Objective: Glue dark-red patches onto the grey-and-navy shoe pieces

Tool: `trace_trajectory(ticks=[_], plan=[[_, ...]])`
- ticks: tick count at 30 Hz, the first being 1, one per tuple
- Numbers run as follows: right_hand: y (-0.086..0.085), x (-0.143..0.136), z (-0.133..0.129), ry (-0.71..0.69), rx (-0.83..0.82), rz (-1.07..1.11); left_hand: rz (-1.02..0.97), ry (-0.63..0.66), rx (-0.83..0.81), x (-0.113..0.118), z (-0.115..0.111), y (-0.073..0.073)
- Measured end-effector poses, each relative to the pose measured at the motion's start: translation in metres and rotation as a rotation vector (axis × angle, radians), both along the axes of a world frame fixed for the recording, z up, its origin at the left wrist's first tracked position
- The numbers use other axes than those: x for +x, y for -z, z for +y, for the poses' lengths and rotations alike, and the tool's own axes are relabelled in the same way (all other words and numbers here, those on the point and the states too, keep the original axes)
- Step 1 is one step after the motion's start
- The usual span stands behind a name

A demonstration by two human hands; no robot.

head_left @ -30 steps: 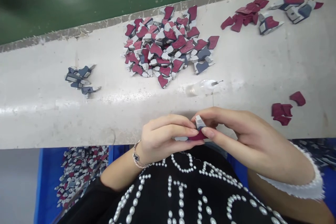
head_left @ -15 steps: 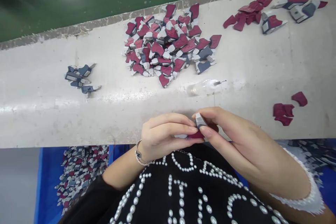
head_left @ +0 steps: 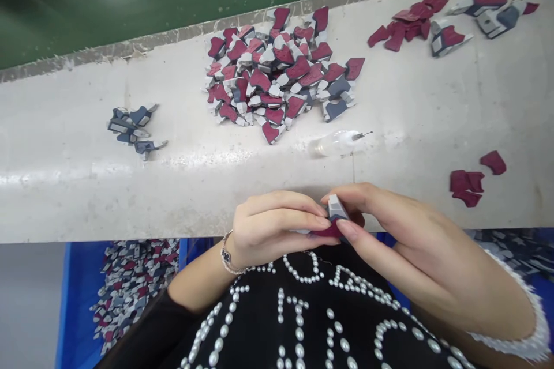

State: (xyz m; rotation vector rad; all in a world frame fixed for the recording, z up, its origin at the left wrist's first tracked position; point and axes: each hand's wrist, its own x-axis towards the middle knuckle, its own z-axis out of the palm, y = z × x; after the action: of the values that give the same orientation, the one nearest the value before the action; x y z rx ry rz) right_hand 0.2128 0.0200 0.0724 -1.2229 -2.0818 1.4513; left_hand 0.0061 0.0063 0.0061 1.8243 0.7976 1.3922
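Just in front of my chest, at the table's near edge, both hands pinch one small plastic part in white, dark grey and maroon. My left hand has its fingers closed on the part's left side. From the right, my right hand grips it between thumb and fingers, the thumb on its maroon face. Much of the part is hidden by the fingers. Beyond my hands lies a clear bottle with a thin needle tip pointing right.
A big heap of maroon, white and grey parts covers the table's far middle. Grey parts lie left. Maroon pieces and larger assemblies sit far right, more maroon pieces near right. Below the edge stands a blue bin of parts.
Both hands have shifted slightly right and toward my body with the part. The part has turned a little, showing more of its white end and maroon face.
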Motion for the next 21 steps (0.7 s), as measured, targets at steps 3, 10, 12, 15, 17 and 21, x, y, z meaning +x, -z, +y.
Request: trace_trajectory(ticks=[3,10,12,15,17,21], plan=[[-0.0007,0.0005,-0.0003,-0.007,0.005,-0.016,0.009,0.009,0.008,0.0005,0.0001,-0.0004],[-0.002,0.0028,-0.0007,-0.013,0.033,-0.02,-0.012,0.027,-0.002,0.0012,0.0003,-0.0011],[-0.0021,0.0026,-0.0006,-0.011,0.047,-0.027,-0.002,0.029,-0.002,0.0012,0.0001,-0.0008],[-0.0028,0.0009,-0.0011,0.013,0.04,-0.027,0.001,0.023,0.001,0.0016,-0.0005,0.0002],[-0.0036,-0.0011,-0.0014,0.038,0.024,-0.04,0.004,0.018,0.009,0.0021,-0.0007,0.0009],[-0.0028,-0.0042,-0.0015,0.044,0.018,-0.077,-0.006,0.004,0.002,0.0023,0.0007,0.0025]])
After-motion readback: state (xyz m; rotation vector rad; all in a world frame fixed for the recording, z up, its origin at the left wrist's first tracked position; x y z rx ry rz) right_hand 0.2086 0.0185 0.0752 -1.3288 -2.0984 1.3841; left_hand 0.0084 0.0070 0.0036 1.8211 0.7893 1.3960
